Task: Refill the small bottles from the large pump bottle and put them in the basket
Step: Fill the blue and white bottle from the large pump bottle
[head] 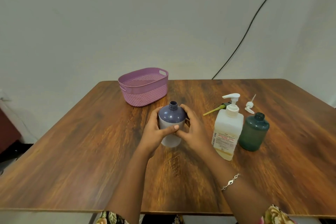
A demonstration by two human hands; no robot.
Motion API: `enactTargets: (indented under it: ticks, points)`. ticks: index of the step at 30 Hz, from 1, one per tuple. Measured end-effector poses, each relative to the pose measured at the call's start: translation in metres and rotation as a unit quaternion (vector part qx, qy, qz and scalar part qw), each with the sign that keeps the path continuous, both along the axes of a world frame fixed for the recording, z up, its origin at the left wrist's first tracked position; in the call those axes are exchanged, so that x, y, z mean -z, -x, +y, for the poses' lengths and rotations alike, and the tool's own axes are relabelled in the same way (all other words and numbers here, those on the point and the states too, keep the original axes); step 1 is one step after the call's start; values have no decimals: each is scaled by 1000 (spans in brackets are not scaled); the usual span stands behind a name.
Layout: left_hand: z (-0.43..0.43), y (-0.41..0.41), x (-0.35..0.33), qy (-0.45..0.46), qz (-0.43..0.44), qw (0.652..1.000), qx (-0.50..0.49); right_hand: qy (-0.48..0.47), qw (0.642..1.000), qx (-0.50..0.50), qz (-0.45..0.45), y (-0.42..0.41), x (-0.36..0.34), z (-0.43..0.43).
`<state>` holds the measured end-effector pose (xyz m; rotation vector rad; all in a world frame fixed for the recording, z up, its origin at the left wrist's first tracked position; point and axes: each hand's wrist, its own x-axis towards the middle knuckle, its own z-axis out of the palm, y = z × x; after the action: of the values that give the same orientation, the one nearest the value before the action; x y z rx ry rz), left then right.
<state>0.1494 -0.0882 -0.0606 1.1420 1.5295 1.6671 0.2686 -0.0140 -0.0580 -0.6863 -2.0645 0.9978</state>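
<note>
We see both hands closed around a small purple bottle (171, 114), which stands upright to the left of the large pump bottle (227, 132), near it but not touching. The left hand (154, 132) grasps the purple bottle from its far side, with its fingers (155, 114) curled round the shoulder and its thumb laid across the front. The right hand (193, 131) grips the side nearer the large pump bottle, its fingers (182, 108) wrapped over the shoulder and its thumb meeting the left thumb at the front. The purple bottle's threaded neck is open, with no cap on it. We cannot tell whether its base rests on the desk (72, 151) or hangs just above it. The large pump bottle stands upright on the desk with its white pump fitted and a pale yellowish liquid low inside. Just beside it on the right stands a small green bottle (253, 132), also uncapped. Behind the large pump bottle and slightly to the right lies a loose white pump head (249, 105). Behind it to the left lies a dark cap with a yellow-green tube (215, 109), partly hidden by the pump. Well back and to the left of the large pump bottle sits the pink basket (143, 87), near the desk's far edge. A bracelet (231, 182) circles the right wrist.
</note>
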Motion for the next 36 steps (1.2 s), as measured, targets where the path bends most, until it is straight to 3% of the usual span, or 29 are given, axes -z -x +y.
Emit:
enactTargets:
  ticks: [36]
  points:
    - [11, 1, 37, 43, 46, 998, -32, 33, 999, -8, -37, 8, 31, 13]
